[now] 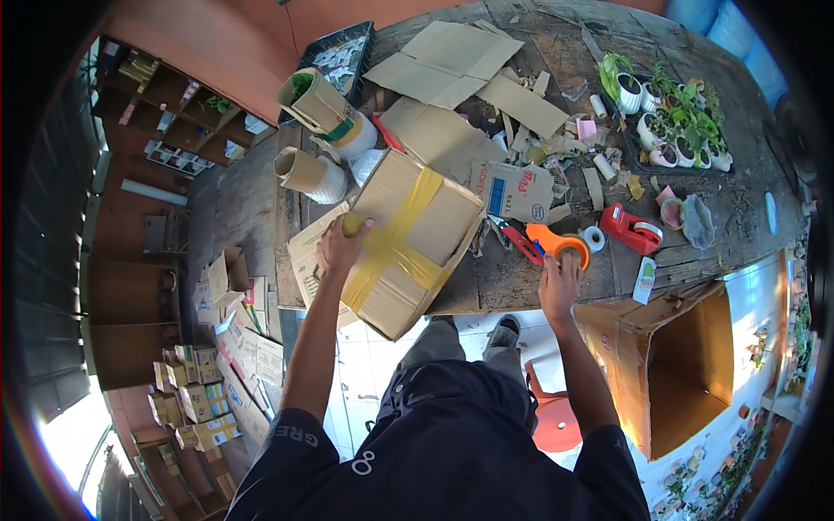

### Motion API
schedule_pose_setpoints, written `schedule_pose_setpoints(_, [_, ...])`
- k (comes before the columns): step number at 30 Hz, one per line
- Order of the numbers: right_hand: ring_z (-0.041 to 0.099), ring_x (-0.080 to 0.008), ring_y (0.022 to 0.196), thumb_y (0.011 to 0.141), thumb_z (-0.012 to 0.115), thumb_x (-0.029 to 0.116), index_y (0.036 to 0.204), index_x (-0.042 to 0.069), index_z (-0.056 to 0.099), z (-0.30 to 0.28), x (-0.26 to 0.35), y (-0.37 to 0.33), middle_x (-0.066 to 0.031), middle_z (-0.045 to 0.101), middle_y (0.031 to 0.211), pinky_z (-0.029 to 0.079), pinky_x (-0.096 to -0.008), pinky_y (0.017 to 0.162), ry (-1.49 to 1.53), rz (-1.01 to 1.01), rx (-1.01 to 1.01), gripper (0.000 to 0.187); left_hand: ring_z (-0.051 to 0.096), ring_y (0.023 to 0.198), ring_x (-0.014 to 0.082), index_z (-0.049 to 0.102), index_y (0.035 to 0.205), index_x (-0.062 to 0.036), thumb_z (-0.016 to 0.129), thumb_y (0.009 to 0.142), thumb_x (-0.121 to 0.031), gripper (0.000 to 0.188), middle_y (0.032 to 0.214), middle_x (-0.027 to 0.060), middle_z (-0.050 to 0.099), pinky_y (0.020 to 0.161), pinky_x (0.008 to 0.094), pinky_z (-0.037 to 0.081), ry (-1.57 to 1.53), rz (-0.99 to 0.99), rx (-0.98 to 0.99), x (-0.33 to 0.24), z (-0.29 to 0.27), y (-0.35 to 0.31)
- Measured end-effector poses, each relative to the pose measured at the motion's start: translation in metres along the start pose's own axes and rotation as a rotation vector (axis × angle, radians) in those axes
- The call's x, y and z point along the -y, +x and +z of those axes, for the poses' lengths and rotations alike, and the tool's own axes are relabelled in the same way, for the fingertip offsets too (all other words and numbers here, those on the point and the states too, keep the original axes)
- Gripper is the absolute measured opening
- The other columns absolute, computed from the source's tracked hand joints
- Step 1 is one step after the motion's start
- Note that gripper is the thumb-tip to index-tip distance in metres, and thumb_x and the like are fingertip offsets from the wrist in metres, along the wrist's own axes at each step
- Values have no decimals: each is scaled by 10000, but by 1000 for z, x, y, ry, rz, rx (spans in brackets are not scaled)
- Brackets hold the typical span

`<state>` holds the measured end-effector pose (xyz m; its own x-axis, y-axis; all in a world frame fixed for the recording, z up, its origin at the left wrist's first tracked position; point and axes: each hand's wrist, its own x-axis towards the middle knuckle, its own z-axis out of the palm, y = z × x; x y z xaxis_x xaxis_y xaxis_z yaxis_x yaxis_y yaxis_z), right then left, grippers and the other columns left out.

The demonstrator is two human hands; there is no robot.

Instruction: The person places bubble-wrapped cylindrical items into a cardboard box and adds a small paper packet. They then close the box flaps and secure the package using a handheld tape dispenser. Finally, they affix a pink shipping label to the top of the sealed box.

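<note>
A cardboard box (415,227), crossed by strips of yellow tape (404,230), sits tilted at the table's front edge, its near corner jutting past it. My left hand (340,247) grips the box at its left side, thumb over the end of a tape strip. To the right, the fingers of my right hand (560,280) close on an orange tape dispenser (546,238) at its roll, on the tabletop. Just left of that dispenser lies a red-handled cutter (521,243). A small white tape roll (593,238) and a red tape dispenser (630,229) lie to its right.
Flattened cardboard (445,65) and paper scraps cover the far part of the wooden table (747,204). Potted plants stand in a black tray (686,169) at far right. Wrapped cylinders (326,187) stand left. A large open carton (621,347) and red stool (556,417) are below the table edge.
</note>
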<state>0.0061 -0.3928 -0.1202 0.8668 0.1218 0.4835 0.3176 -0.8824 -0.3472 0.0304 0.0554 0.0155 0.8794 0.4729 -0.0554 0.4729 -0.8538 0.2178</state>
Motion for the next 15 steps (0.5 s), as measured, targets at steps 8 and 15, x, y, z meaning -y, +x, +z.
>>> schedule_pose_setpoints(8, [545, -337, 1065, 815, 691, 86, 1279, 112, 626, 56, 21, 29, -136, 528, 1125, 411, -477, 979, -247, 129, 63, 470, 652, 1056, 463, 692, 1250, -188, 455, 1006, -622, 552, 1097, 235, 711, 936, 513, 509, -136, 7, 220, 20, -4, 35])
schedule_pose_setpoints(15, [535, -372, 1170, 849, 652, 82, 1331, 97, 587, 76, 39, 9, -159, 522, 1254, 420, -478, 993, -228, 127, 167, 486, 606, 1222, 417, 646, 1316, -93, 421, 1035, -599, 621, 1267, 236, 668, 1060, 448, 457, -303, 167, 341, 46, 14, 57])
